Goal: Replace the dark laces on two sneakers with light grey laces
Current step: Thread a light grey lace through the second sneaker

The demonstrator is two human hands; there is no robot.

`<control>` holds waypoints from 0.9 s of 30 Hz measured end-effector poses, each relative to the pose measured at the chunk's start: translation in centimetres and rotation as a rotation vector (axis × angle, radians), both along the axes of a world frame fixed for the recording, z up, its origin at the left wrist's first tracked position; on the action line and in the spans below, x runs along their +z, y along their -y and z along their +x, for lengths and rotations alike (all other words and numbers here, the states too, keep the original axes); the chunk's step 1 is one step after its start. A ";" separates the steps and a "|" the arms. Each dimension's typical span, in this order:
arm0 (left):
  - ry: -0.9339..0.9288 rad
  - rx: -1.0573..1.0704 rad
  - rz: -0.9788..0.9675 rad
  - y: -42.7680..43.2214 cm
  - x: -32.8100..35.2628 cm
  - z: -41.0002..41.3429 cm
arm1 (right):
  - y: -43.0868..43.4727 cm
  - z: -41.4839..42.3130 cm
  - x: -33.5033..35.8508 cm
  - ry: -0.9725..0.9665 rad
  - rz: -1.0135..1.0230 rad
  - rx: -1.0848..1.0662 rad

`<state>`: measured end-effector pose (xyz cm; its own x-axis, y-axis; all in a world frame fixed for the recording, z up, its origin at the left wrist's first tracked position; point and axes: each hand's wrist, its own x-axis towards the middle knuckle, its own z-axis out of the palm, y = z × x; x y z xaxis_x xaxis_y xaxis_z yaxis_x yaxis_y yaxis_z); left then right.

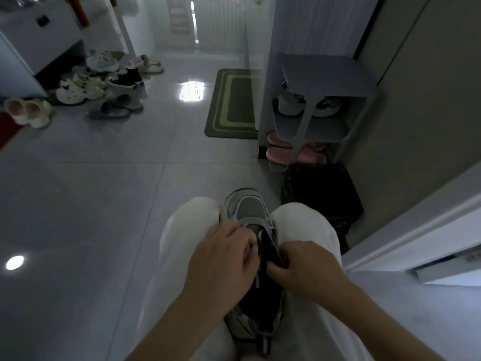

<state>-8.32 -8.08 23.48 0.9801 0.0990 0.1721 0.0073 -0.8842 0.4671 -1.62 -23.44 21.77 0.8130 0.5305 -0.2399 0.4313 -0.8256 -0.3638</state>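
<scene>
1. Left hand curls over the left eyelet edge of a sneaker. The fingertips are bunched at the lace row, and blur hides whether a strand is pinched between them.
2. The right hand grips the shoe from the other side. Its thumb presses on the dark tongue and its fingers wrap round the right flank.
3. The sneaker sits wedged between the person's knees, in white trousers. Its toe points away, its heel is towards the body, and both hands meet over its middle.
4. The shoe is grey with a mesh toe panel, paler trim and a black tongue and lining. A light grey lace crosses the eyelets nearest the toe, just ahead of the fingers.
5. A dark bag lies on the tiled floor just right of the knees. Behind it, a grey shoe rack holds pink slippers.
6. A green mat lies farther off, and a pile of shoes sits at the far left.
</scene>
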 end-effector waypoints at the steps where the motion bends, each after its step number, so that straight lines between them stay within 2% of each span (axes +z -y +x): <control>1: -0.069 0.042 0.089 0.8 0.1 1.0 | 0.1 0.2 -0.2 -0.005 0.045 0.013; 3: -0.204 0.116 0.255 2.0 0.0 3.0 | 0.6 0.8 -0.2 -0.072 0.125 0.057; 5: -0.261 0.133 0.330 2.5 -0.1 4.5 | 1.2 1.9 -0.1 -0.163 0.198 0.079; 7: -0.281 0.127 0.372 2.5 -0.3 5.5 | 1.8 3.4 -0.1 -0.236 0.387 0.003; 9: -0.306 0.093 0.428 2.4 -0.1 5.8 | 1.7 4.6 -0.4 -0.213 0.541 -0.074; 10: -0.311 0.080 0.440 2.4 0.0 5.8 | 1.3 5.0 -0.6 -0.129 0.498 -0.051; 13: -0.342 0.022 0.415 2.3 0.0 5.9 | 0.0 5.3 -1.5 0.148 0.121 0.104; 14: -0.345 0.002 0.403 2.2 -0.2 5.9 | -0.2 5.6 -1.4 0.194 0.057 0.135; 16: -0.342 -0.028 0.373 1.7 -0.5 5.9 | -0.4 6.2 -1.1 0.173 0.062 0.205; 20: -0.336 -0.047 0.284 1.2 -1.0 5.7 | 0.7 7.3 -1.3 0.011 0.195 0.276; 27: -0.322 -0.005 0.179 1.0 -0.6 5.5 | 0.6 7.8 -0.7 0.044 0.210 0.277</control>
<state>-2.84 -9.07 22.88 0.9872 0.0902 -0.1314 0.1241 -0.9522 0.2790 6.22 -24.06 21.10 0.6384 0.7665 -0.0703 0.6476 -0.5842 -0.4891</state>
